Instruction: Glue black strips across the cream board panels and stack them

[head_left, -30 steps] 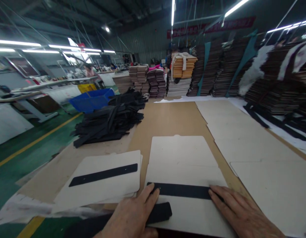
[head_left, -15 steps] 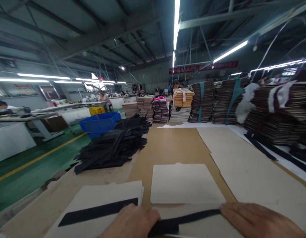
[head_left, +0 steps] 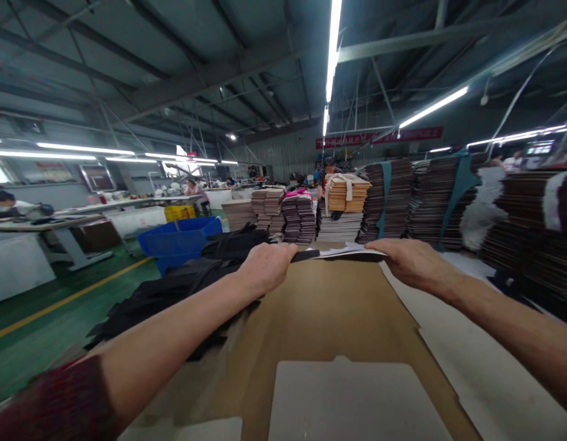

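Note:
Out over the far part of the table, a narrow black strip [head_left: 307,255] is stretched between my two hands. My left hand [head_left: 269,266] pinches its left end, and my right hand [head_left: 409,260] has the other end between thumb and fingers. White shows along the strip's middle; whether that is its backing or the sheet behind, I cannot tell. Nearer to me, a pale board [head_left: 347,401] with rounded corners and a small tab lies on a brown sheet [head_left: 322,312]. The edge of another pale board [head_left: 214,430] shows at the bottom left.
A heap of black strips [head_left: 173,294] lies left of the brown sheet, partly behind my left arm. Blue bins [head_left: 182,242] stand beyond it. Stacks of folded pieces [head_left: 342,196] line the far edge, with tall dark stacks [head_left: 434,199] further right. Large pale sheets [head_left: 490,361] cover the right side.
Both hands have lifted off the near boards and reached far forward, with a black strip held between them. The view has tilted up, so the pale boards sit lower.

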Demonstrator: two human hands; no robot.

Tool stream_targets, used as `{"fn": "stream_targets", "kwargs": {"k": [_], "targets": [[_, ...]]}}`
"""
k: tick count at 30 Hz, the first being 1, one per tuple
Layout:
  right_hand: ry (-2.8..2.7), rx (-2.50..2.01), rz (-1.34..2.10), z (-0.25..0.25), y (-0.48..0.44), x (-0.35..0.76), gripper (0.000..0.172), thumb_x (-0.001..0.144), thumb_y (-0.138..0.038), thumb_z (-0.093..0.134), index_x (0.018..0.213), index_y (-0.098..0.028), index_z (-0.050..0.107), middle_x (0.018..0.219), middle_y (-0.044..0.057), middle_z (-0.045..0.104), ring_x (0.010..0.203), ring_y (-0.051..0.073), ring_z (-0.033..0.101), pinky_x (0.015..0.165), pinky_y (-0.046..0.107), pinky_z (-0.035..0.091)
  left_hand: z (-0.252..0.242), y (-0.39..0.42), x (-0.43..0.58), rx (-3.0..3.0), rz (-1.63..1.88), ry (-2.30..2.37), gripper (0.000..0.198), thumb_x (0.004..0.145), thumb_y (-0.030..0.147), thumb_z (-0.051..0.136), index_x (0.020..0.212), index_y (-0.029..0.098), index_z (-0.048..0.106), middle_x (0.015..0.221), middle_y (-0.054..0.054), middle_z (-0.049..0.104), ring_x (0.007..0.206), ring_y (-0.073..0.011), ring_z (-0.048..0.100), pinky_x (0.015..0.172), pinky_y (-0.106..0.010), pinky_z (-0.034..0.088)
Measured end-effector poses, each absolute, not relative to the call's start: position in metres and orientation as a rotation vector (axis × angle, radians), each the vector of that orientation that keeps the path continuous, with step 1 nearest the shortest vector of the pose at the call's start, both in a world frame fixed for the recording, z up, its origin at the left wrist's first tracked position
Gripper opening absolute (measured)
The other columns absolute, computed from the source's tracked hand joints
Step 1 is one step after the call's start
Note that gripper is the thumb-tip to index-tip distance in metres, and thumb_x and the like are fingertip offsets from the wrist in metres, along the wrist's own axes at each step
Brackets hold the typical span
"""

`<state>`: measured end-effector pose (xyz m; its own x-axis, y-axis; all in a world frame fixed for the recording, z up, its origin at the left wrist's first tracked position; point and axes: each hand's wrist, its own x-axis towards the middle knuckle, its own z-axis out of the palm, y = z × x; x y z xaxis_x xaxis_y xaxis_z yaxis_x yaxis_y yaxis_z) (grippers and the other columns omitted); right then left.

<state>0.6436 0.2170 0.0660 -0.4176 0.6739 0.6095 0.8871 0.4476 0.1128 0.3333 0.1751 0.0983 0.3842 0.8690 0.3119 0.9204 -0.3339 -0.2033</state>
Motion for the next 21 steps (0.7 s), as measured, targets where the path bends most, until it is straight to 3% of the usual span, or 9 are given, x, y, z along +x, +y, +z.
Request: {"fn": "stream_targets", "kwargs": {"k": [3,6,12,16,21], "targets": [[-2.366,-1.355,-0.549,0.037,0.264,0.64,0.047,0.086,-0.007,0.041,0.126,-0.024,0.059,0.122,0.006,0.067,0.107,0.02,0.062,0.086,0.03,0.046,0.065,0.231,0.339,-2.289,-0.193,-1.571,0.035,0.094,0.008,0.037,0.123,0.02,0.054,0.121,-0.009,0.063,0.108,-0.0232,0.062,0.092,-0.037,0.048],[-2.417,-1.444,-0.491,-0.008,0.294,0.637,0.047,0.088,-0.006,0.041,0.129,-0.021,0.057,0.127,0.011,0.064,0.114,0.023,0.059,0.096,0.034,0.042,0.019,0.267,0.345,-2.322,-0.099,-1.602,0.026,0.098,0.02,0.046,0.123,0.017,0.054,0.118,-0.008,0.063,0.102,-0.022,0.063,0.089,-0.042,0.052],[-2.596,-1.534,-0.28,-0.09,0.314,0.633,0.046,0.085,-0.006,0.041,0.123,-0.02,0.063,0.13,0.011,0.063,0.117,0.022,0.06,0.097,0.031,0.043,-0.06,0.29,0.355,-2.383,0.123,-1.71,0.025,0.094,0.032,0.059,0.112,0.015,0.06,0.108,-0.007,0.064,0.092,-0.0192,0.065,0.08,-0.039,0.057],[-2.61,-1.588,-0.215,-0.101,0.324,0.632,0.052,0.085,-0.007,0.038,0.134,-0.016,0.055,0.141,0.013,0.054,0.126,0.025,0.052,0.103,0.034,0.04,-0.069,0.3,0.357,-2.4,0.163,-1.729,0.028,0.094,0.034,0.059,0.115,0.015,0.059,0.112,-0.007,0.063,0.097,-0.0207,0.064,0.084,-0.042,0.055],[-2.555,-1.701,-0.165,-0.104,0.351,0.627,0.048,0.089,-0.01,0.035,0.132,-0.011,0.055,0.138,0.018,0.054,0.125,0.027,0.052,0.102,0.036,0.041,-0.063,0.33,0.367,-2.385,0.213,-1.798,0.03,0.093,0.035,0.059,0.117,0.016,0.059,0.116,-0.008,0.062,0.099,-0.0217,0.063,0.085,-0.043,0.055]]}}
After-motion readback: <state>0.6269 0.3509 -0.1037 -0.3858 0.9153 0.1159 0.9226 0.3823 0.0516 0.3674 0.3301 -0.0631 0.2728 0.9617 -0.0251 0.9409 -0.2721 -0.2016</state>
